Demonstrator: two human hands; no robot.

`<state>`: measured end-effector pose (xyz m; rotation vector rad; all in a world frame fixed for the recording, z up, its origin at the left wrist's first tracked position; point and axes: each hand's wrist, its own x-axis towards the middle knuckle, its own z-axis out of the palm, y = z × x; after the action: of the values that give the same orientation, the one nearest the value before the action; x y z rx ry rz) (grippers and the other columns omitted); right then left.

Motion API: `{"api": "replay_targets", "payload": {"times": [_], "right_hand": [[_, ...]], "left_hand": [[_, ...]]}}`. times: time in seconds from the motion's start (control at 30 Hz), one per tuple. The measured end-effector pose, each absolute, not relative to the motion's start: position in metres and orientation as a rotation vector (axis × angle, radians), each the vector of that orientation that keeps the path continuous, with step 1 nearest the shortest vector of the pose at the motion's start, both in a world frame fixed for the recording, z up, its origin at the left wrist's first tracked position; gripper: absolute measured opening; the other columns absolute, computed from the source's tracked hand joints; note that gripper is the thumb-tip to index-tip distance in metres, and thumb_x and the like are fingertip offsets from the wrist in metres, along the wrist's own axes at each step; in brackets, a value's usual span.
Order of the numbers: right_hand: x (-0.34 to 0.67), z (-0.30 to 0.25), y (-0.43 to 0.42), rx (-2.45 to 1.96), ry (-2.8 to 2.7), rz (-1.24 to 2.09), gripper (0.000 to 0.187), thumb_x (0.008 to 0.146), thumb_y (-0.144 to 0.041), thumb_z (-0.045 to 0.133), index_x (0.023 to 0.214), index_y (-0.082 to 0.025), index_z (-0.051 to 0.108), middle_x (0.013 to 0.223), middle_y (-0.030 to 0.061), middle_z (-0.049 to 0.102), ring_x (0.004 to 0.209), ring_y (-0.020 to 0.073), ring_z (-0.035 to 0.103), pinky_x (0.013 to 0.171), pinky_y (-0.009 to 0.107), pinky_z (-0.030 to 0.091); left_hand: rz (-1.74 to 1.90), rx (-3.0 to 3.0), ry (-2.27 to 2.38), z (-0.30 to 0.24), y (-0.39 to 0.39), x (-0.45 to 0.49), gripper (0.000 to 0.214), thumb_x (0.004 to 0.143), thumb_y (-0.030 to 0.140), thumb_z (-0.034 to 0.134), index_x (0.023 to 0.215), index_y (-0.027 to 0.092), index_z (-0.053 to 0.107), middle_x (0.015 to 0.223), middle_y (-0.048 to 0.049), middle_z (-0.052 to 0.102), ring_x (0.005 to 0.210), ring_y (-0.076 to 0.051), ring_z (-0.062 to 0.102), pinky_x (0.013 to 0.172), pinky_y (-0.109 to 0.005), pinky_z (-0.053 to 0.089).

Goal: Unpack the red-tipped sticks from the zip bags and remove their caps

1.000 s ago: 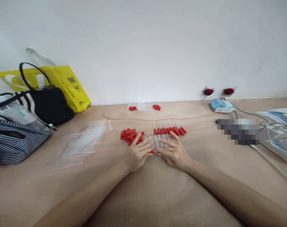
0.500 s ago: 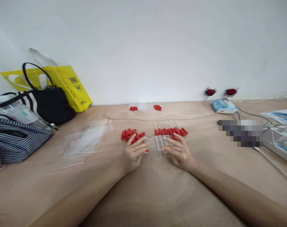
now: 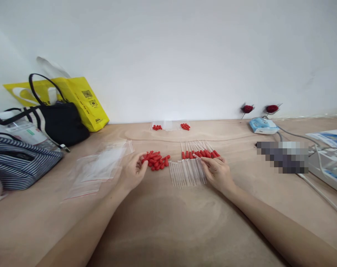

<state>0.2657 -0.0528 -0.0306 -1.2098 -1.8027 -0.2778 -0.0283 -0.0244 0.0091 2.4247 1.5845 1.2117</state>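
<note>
Red rubber dropper bulbs (image 3: 157,161) lie in a loose pile left of centre. My left hand (image 3: 135,171) is at the pile's left edge, with its fingers curled and red showing between thumb and fingertips. It appears closed on a bulb there, though the fingers partly hide it. To the right, my right hand (image 3: 217,171) pinches a thin clear glass tube (image 3: 197,157), its end pointing up and left. Below that tube lies a row of clear glass tubes (image 3: 185,174), side by side. Behind the row are droppers with red bulbs (image 3: 187,154), glass stems pointing away.
Clear zip bags (image 3: 97,170) lie at left, near a striped pouch (image 3: 26,163), a black bag (image 3: 64,124) and a yellow bag (image 3: 94,107). Small bagged red bulbs (image 3: 185,127) lie by the wall. A tissue pack (image 3: 263,126) and cables (image 3: 321,191) are at right.
My left hand has moved left, from the glass tube row to the bulb pile. My right hand has lifted slightly off the row, holding a glass tube up.
</note>
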Motion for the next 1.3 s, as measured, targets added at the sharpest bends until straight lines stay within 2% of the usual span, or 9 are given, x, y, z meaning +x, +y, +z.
{"api": "replay_targets", "payload": {"times": [0.07,0.17,0.4,0.77,0.87,1.0,1.13,1.3], "right_hand": [[0.264,-0.031,-0.053,-1.18,-1.792,-0.294,0.016,0.08,-0.019,0.047,0.085,-0.018,0.062,0.061,-0.001,0.063,0.055,0.0097,0.054,0.072,0.028,0.034],[0.261,-0.032,-0.053,-1.145,-1.812,-0.298,0.015,0.08,-0.018,0.049,0.083,-0.018,0.063,0.056,-0.0025,0.06,0.051,0.0079,0.051,0.07,0.028,0.034],[0.248,-0.036,-0.055,-1.207,-1.895,-0.368,0.019,0.078,-0.016,0.047,0.085,-0.018,0.065,0.053,-0.0032,0.054,0.053,0.0081,0.048,0.073,0.03,0.028],[0.239,-0.026,-0.064,-1.426,-2.138,-0.44,0.029,0.079,-0.021,0.04,0.1,-0.017,0.06,0.069,0.0026,0.058,0.066,0.0137,0.047,0.07,0.033,0.019],[0.238,-0.024,-0.065,-1.429,-2.201,-0.427,0.029,0.08,-0.023,0.039,0.102,-0.017,0.058,0.072,0.0037,0.058,0.069,0.0148,0.047,0.07,0.034,0.019],[0.237,-0.024,-0.067,-1.432,-2.238,-0.404,0.031,0.083,-0.027,0.037,0.104,-0.016,0.057,0.075,0.0047,0.058,0.072,0.0158,0.047,0.072,0.035,0.019],[0.24,-0.022,-0.068,-1.414,-2.229,-0.364,0.034,0.084,-0.034,0.036,0.104,-0.016,0.058,0.074,0.0043,0.058,0.072,0.0158,0.048,0.072,0.034,0.02],[0.251,-0.024,-0.062,-1.421,-2.032,-0.295,0.03,0.085,-0.031,0.036,0.092,-0.021,0.064,0.068,0.0014,0.058,0.067,0.0124,0.05,0.071,0.031,0.021]], "left_hand": [[1.268,2.279,1.675,0.01,-0.019,-0.037,0.02,0.073,0.028,0.052,0.088,0.016,0.053,0.07,0.0002,0.053,0.055,-0.01,0.049,0.05,-0.021,0.044],[1.272,2.136,1.689,0.008,-0.016,-0.041,0.019,0.069,0.032,0.056,0.079,0.016,0.049,0.064,0.0023,0.052,0.051,-0.009,0.048,0.048,-0.02,0.042],[0.958,2.164,1.535,-0.002,-0.021,-0.034,0.022,0.068,0.034,0.057,0.063,0.018,0.043,0.055,0.0049,0.047,0.048,-0.008,0.045,0.046,-0.019,0.039],[0.823,2.129,1.539,0.002,-0.022,-0.036,0.033,0.061,0.042,0.063,0.061,0.018,0.04,0.057,0.0053,0.046,0.05,-0.008,0.046,0.047,-0.02,0.04],[0.884,2.237,1.591,0.005,-0.022,-0.036,0.033,0.066,0.043,0.059,0.06,0.018,0.039,0.055,0.0052,0.043,0.049,-0.008,0.043,0.046,-0.02,0.037],[1.066,2.452,1.585,0.007,-0.023,-0.031,0.027,0.072,0.037,0.054,0.058,0.018,0.041,0.056,0.0036,0.041,0.052,-0.01,0.041,0.051,-0.022,0.037],[1.176,2.562,1.55,0.011,-0.026,-0.019,0.021,0.075,0.032,0.052,0.06,0.017,0.047,0.062,0.0006,0.049,0.062,-0.013,0.047,0.063,-0.026,0.039],[0.869,2.67,1.511,0.019,-0.019,0.021,0.017,0.074,0.03,0.052,0.065,0.018,0.058,0.072,-0.0031,0.057,0.076,-0.017,0.051,0.073,-0.031,0.04]]}}
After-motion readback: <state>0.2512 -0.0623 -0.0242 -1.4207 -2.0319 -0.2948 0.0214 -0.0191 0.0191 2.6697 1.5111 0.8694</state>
